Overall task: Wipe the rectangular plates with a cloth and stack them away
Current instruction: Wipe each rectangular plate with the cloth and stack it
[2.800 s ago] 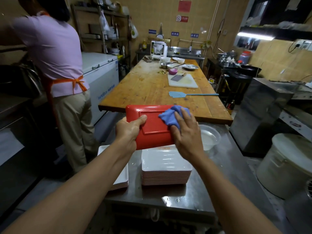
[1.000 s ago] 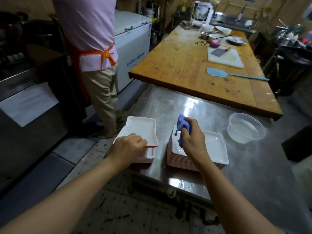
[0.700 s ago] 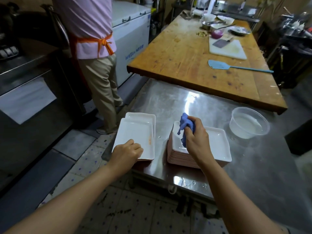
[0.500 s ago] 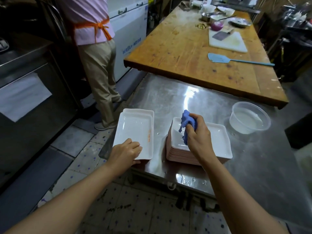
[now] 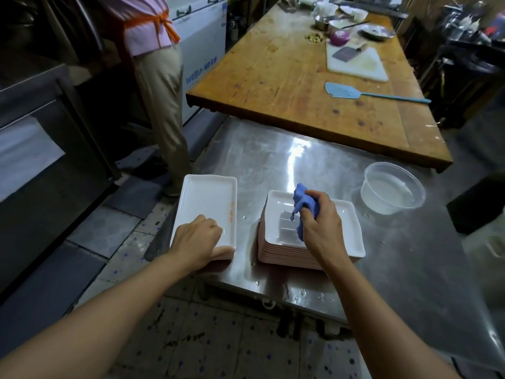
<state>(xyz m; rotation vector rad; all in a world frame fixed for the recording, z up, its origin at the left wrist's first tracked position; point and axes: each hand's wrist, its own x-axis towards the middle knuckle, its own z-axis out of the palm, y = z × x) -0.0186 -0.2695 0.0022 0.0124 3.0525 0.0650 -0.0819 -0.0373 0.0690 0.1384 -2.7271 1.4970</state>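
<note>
Two stacks of rectangular plates, white on top and pink-red at the sides, stand on the steel table. The low left stack sits at the table's left edge. My left hand grips the near end of its top plate, fingers curled over the rim and thumb at the near edge. The taller right stack lies beside it. My right hand holds a bunched blue cloth and rests on the wet top plate of that stack.
A clear plastic bowl of water stands to the right of the stacks. Beyond it a wooden table carries a blue spatula, a cutting board and dishes. A person in an orange apron stands at the left by a white freezer.
The plate I held upright and wiped on its red underside now lies white side up on the left stack. My right hand has come down with the cloth onto the right stack.
</note>
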